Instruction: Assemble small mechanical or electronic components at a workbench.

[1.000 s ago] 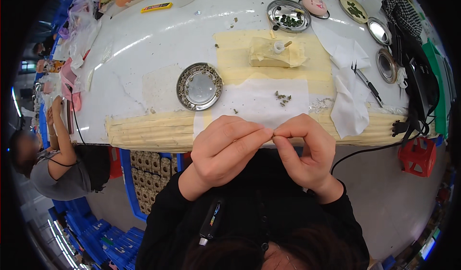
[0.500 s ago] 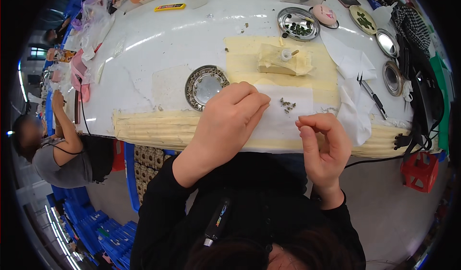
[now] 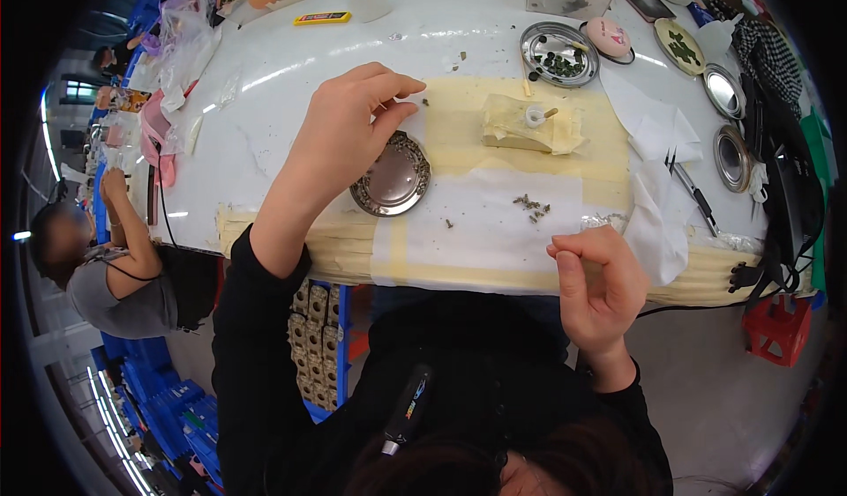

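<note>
Dish of grey bits partly behind left hand, its fingers parted, with right hand curled, grip unclear.

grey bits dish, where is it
Head view, left of centre: the dish is at the edge of the white sheet, partly hidden by the left hand.

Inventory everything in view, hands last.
Glossy table: one, white, centre.
Tiny pieces: several, greyish, on flat white sheet.
Round metal dish: one, silver, left of pieces.
Taped block: one, yellow, upper centre.
Round metal tray: one, silver, upper right.
Slim pronged tool: one, black, right.
Flat oblong item: one, yellow, upper left.
Crumpled plastic bags: uncounted, translucent, upper left.
Stacked plastic crates: several, blue, lower left.
Plastic stool: one, red, lower right.
Coworker: one, grey top, left.
Left hand: one, bare, by dish.
Right hand: one, bare, near sheet.
</note>
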Demonstrator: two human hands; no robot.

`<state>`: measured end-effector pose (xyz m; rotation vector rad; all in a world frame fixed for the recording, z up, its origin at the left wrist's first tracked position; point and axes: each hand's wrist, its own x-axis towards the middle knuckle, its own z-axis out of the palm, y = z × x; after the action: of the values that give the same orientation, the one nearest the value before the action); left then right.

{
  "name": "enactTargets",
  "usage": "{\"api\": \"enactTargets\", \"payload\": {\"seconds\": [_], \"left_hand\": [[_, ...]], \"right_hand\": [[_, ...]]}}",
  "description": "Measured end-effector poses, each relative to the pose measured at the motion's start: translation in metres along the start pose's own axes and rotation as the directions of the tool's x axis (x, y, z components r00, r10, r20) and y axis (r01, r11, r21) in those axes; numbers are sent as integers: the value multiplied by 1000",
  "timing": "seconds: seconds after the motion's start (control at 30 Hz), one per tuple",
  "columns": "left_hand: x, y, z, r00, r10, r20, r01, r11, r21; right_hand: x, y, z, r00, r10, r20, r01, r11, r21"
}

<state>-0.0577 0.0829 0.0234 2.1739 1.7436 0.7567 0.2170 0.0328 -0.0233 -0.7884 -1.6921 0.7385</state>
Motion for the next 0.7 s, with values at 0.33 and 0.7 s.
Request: {"api": "enactTargets", "payload": {"seconds": [0.33,0.7], "left_hand": [[9,-10,-1,992,120,-33,-122,989,-79],[-68,65,15,941,168,-294,-269,899,-347]], "right_hand": [[-1,0,1,999,-41,-2,41,998,-49],[20,-21,30,974,144,178,-192,936,295]]}}
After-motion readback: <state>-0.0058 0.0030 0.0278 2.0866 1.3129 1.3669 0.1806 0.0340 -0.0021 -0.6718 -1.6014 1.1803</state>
